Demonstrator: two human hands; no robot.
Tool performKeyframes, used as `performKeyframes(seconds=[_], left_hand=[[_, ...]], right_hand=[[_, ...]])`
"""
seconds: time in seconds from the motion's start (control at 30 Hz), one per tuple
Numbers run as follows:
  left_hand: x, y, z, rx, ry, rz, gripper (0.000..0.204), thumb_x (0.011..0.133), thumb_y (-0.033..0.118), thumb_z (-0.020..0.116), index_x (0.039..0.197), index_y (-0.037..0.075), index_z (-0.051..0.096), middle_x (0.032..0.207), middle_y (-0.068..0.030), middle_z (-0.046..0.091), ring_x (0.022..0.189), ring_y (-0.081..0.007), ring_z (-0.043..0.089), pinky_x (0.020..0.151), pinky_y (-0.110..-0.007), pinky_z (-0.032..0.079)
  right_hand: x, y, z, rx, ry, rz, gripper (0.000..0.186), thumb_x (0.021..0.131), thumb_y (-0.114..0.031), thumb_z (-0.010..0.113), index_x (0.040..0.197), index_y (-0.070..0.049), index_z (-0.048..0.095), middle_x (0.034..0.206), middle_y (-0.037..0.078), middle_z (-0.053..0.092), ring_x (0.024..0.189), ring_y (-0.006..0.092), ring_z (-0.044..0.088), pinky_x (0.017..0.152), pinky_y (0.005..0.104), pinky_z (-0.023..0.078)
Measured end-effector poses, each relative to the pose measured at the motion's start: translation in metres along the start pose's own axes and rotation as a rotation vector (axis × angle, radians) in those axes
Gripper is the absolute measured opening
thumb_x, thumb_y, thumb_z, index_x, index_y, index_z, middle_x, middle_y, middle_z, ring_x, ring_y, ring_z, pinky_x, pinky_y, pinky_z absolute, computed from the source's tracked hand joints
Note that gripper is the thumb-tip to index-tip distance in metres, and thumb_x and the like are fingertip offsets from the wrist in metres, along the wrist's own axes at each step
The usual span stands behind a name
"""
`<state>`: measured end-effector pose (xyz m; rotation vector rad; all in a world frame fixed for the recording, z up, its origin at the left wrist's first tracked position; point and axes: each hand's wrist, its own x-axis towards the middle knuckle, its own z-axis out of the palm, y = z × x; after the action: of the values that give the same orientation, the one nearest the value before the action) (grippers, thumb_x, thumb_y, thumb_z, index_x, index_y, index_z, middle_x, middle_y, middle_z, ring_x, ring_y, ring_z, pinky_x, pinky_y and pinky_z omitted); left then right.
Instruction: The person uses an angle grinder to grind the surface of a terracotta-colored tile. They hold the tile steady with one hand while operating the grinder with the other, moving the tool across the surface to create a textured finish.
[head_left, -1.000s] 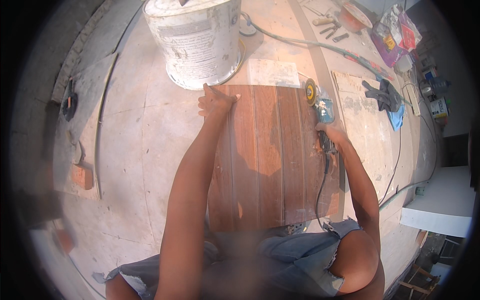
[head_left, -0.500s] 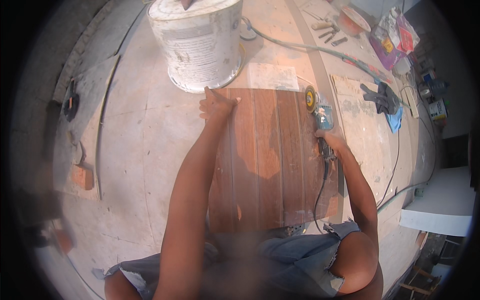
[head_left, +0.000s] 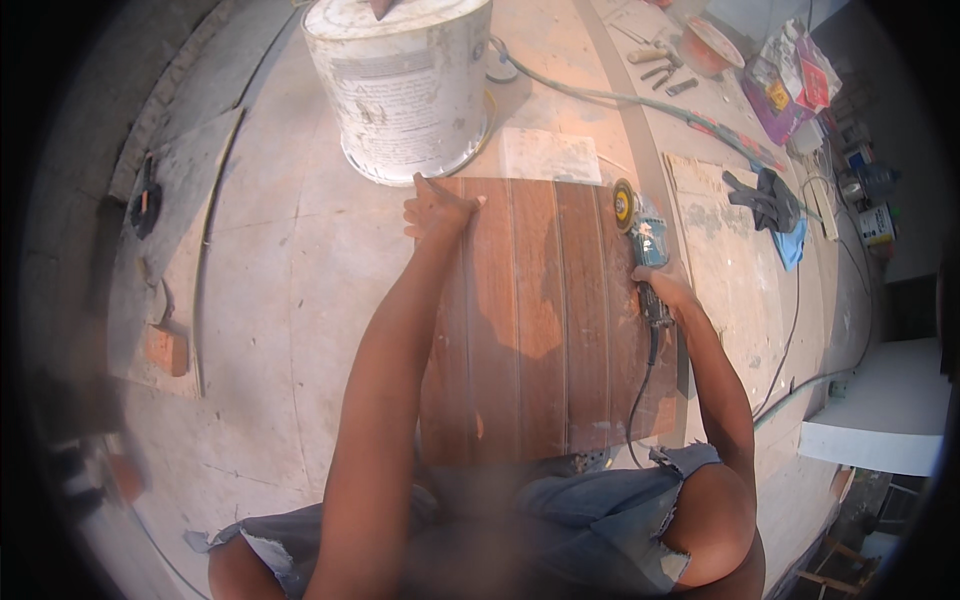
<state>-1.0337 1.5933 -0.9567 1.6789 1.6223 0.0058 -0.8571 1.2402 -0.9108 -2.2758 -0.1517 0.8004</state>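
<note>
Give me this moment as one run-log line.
left hand: pressed flat on wooden panel, far edge | right hand: grips angle grinder, disc at panel's right edge | white bucket beyond panel

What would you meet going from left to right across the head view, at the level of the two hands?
Brick → left hand pressing on the wooden panel → sanding disc of the grinder → right hand gripping the grinder's handle → dark gloves on the floor.
</note>
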Motion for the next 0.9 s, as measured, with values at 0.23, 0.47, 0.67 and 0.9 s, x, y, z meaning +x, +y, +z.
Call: performKeyframes(seconds=[0.23,0.47,0.67,0.9], left_hand=[[0.004,0.000,0.002,0.004,-0.022,0.001,0.134,0.074,0.049,0.102,0.176,0.025,0.020,0.164,-0.0208,0.046,0.156,-0.0363,0.040,0.123,-0.057,0.034],[0.004,0.000,0.002,-0.003,-0.025,-0.002,0.134,0.074,0.050,0.102,0.176,0.025,0.019,0.164,-0.0214,0.046,0.155,-0.0368,0.040,0.123,-0.057,0.034],[0.003,0.001,0.001,0.006,-0.022,-0.009,0.134,0.073,0.051,0.102,0.176,0.026,0.019,0.163,-0.0216,0.046,0.155,-0.0370,0.040,0.123,-0.057,0.034],[0.004,0.001,0.002,0.009,-0.019,-0.013,0.133,0.074,0.051,0.102,0.176,0.026,0.019,0.164,-0.0216,0.046,0.155,-0.0365,0.041,0.123,-0.057,0.034]], right_hand=[[0.005,0.010,-0.001,-0.023,0.042,-0.068,0.037,0.074,-0.014,0.084,0.104,0.004,0.074,0.087,0.014,0.075,0.072,0.0236,0.073,0.066,0.0395,0.058],[0.002,0.012,0.000,-0.036,0.038,-0.065,0.036,0.073,-0.015,0.084,0.103,0.003,0.074,0.087,0.013,0.075,0.072,0.0235,0.073,0.066,0.0396,0.058],[-0.002,0.010,-0.001,-0.052,0.045,-0.067,0.036,0.073,-0.016,0.085,0.102,0.003,0.075,0.086,0.013,0.075,0.072,0.0235,0.073,0.066,0.0397,0.058],[-0.006,0.008,0.000,-0.062,0.049,-0.065,0.036,0.072,-0.017,0.085,0.101,0.003,0.076,0.086,0.013,0.076,0.072,0.0235,0.073,0.066,0.0398,0.058]])
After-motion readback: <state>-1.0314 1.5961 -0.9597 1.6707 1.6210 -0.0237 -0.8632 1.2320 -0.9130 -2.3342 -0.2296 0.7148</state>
